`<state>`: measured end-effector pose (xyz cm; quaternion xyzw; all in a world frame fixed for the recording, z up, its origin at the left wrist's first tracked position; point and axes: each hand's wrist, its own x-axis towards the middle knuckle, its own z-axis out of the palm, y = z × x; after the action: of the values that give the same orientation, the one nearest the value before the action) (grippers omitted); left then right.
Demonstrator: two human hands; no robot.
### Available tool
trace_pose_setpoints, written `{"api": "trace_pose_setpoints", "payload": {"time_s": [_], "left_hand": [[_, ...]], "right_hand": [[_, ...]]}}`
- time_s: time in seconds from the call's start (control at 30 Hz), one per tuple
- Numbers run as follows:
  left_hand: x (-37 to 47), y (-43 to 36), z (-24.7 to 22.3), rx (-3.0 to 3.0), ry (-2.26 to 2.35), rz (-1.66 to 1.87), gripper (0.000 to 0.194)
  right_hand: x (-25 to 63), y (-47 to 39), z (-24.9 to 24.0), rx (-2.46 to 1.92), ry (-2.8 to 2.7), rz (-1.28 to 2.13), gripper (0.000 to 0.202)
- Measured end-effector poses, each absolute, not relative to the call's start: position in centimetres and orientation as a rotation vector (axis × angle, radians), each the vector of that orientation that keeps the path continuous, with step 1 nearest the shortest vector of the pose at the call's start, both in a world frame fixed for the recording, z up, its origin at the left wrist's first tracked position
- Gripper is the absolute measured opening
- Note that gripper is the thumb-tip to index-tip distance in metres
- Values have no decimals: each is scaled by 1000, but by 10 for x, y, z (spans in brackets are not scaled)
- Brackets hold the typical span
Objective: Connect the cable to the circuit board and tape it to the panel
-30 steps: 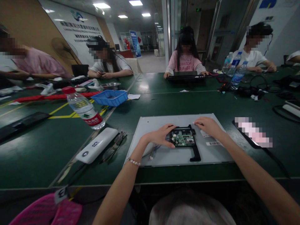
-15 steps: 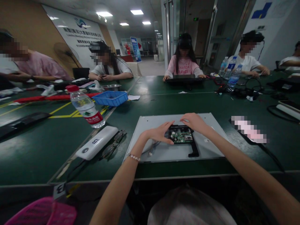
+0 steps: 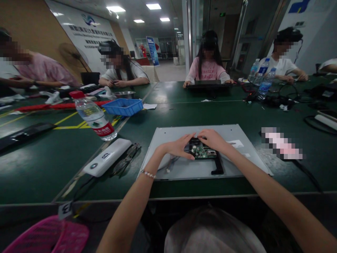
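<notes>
A green circuit board sits in a black plastic frame on a flat grey panel. My left hand grips the frame's left side, with the thumb at its lower left and the fingers at its upper left corner. At the far edge of the frame, my right hand has its fingers bent and pressed together, the tips close to the left fingertips. Whatever those right fingers pinch is hidden. Thin cables lie on the panel below my left hand.
Left of the panel are glasses, a white power bank, a water bottle and a blue tray. A phone-like object with a cable lies at the right. Several people sit around the green table.
My right hand has moved slightly left along the frame's far edge, closer to my left fingers. White labels on the panel now show more. My left hand stays on the frame.
</notes>
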<state>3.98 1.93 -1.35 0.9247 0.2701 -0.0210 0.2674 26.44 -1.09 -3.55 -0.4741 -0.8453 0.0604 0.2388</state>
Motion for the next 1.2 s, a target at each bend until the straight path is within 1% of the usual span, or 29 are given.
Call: {"api": "trace_pose_setpoints", "payload": {"time_s": [0.43, 0.57, 0.7, 0.8, 0.83, 0.97, 1.03, 1.1, 1.2], "left_hand": [[41, 19, -13, 2480, 696, -19, 117], [42, 19, -14, 2493, 658, 14, 116], [43, 18, -12, 2484, 668, 6, 116], [43, 17, -10, 2494, 665, 11, 114], [43, 16, -9, 2500, 663, 13, 113], [43, 15, -6, 2537, 681, 3, 112], [44, 15, -5, 2562, 689, -6, 112], [43, 15, -3, 2581, 702, -25, 112], [44, 12, 7, 2607, 757, -49, 110]], "right_hand": [[269, -12, -37, -1277, -2281, 265, 23], [274, -15, -27, -1340, -2223, 261, 26], [305, -24, -7, -1418, -2151, 245, 26], [347, -38, -3, -1526, -2127, 330, 26], [361, -43, -5, -1564, -2110, 366, 29], [403, -61, -27, -1685, -1993, 536, 50], [409, -66, -36, -1683, -1955, 614, 54], [407, -69, -41, -1675, -1955, 644, 49], [397, -69, -38, -1694, -2012, 579, 36]]}}
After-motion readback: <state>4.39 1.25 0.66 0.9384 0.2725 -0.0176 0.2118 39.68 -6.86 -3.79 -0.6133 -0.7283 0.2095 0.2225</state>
